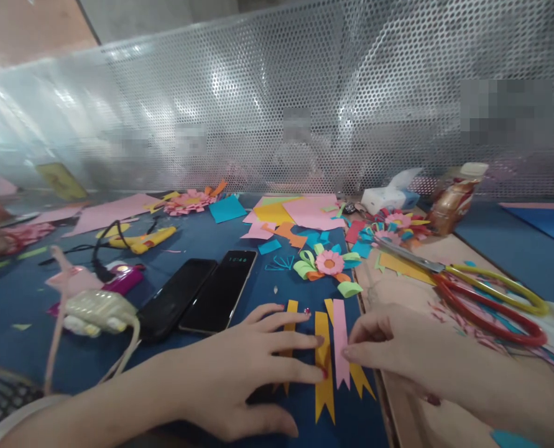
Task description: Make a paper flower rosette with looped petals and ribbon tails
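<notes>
My left hand (262, 367) lies with fingers spread over the yellow paper strips (324, 392), its fingertips touching the middle one. A pink strip with a notched lower end (339, 339) lies just right of it. My right hand (388, 342) is at the pink strip's right edge, thumb and forefinger pinched together there. Part of another yellow strip (359, 379) shows below the pink one. Above the strips rests a paper flower (329, 262) with a pink centre and green, orange and blue loops.
Two black phones (223, 292) lie left of the flower, near a cream-coloured pouch (102, 311). Open scissors with red and yellow handles (486, 311) lie at right. Behind are a bottle (458, 199), a tissue pack (388, 198), pink paper (316, 211) and a perforated metal screen (258, 106).
</notes>
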The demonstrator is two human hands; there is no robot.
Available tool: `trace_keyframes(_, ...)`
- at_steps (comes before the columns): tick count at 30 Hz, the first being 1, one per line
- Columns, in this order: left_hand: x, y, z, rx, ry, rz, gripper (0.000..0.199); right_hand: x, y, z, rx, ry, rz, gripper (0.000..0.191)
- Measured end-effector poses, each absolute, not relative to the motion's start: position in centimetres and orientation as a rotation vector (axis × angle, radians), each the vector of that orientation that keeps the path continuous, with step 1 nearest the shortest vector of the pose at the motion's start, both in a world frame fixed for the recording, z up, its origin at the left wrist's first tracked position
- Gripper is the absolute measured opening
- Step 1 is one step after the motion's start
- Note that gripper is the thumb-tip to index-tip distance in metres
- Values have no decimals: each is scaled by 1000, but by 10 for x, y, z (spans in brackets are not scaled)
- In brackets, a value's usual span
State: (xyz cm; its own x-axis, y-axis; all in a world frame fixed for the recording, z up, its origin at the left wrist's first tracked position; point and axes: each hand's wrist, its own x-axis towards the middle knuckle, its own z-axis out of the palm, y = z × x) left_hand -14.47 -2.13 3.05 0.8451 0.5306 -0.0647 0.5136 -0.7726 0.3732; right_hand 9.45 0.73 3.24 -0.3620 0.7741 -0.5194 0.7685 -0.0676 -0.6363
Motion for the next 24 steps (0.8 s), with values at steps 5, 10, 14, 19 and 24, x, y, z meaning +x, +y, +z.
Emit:
trace_keyframes(5,-144,-23,24,2619,804,77,55,85,5,40,-1772,-2189,1388,25)
trace_keyframes(10,-145,-27,20,2592,835,145,56,69,0,54,-1806,-2091,1474,18)
trace_keyframes(14,-145,-30,18,2586,892,216,56,64,-3,54,-1850,-2019,1494,16)
trace_keyframes(19,-145,-32,16,2617,882,249,56,64,-4,47,-1875,-2028,1457,18)
trace_keyframes(24,-145,-31,15,2614,838,218,47,66,-3,41,-1784,-2094,1463,19)
